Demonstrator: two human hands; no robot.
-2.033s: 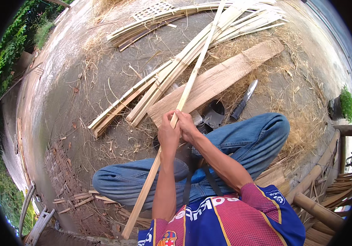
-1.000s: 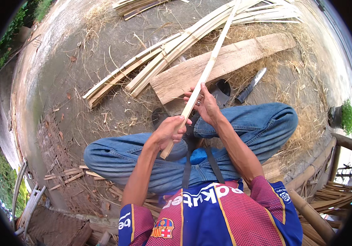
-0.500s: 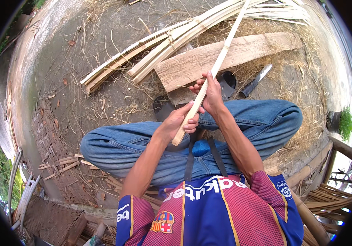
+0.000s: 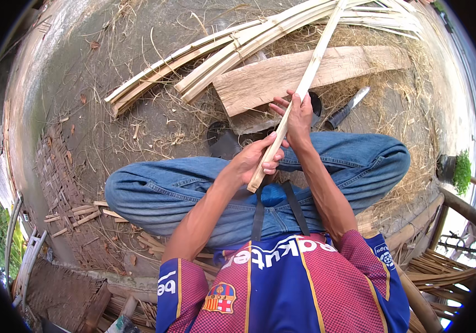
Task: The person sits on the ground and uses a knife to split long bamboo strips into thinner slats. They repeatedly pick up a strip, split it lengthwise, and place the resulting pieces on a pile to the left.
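A long pale bamboo strip (image 4: pixel 310 75) slants from above my lap up to the far side. My left hand (image 4: pixel 252 160) is closed round it a little above its near end, which hangs over my crossed legs. Farther up, my right hand (image 4: pixel 299 117) holds the strip between thumb and palm, with some fingers stretched out past its left side. Beyond my hands a broad wooden plank (image 4: pixel 282 79) lies on the ground, passing under the strip's line. A knife (image 4: pixel 349 108) with a dark handle lies right of my right hand, blade pointing away.
Bundles of pale bamboo strips (image 4: pixel 216 69) lie on the far ground. Dry shavings (image 4: pixel 410 119) cover the ground at right. Short sticks (image 4: pixel 80 218) lie on a woven mat (image 4: pixel 63 186) at left. Dark footwear (image 4: pixel 224 141) shows before my knees. Bamboo poles (image 4: pixel 415 222) stand at the right.
The strip's near end has moved slightly right and up, and the strip has turned a little. My right hand's fingers have spread more. The left hand keeps its grip.
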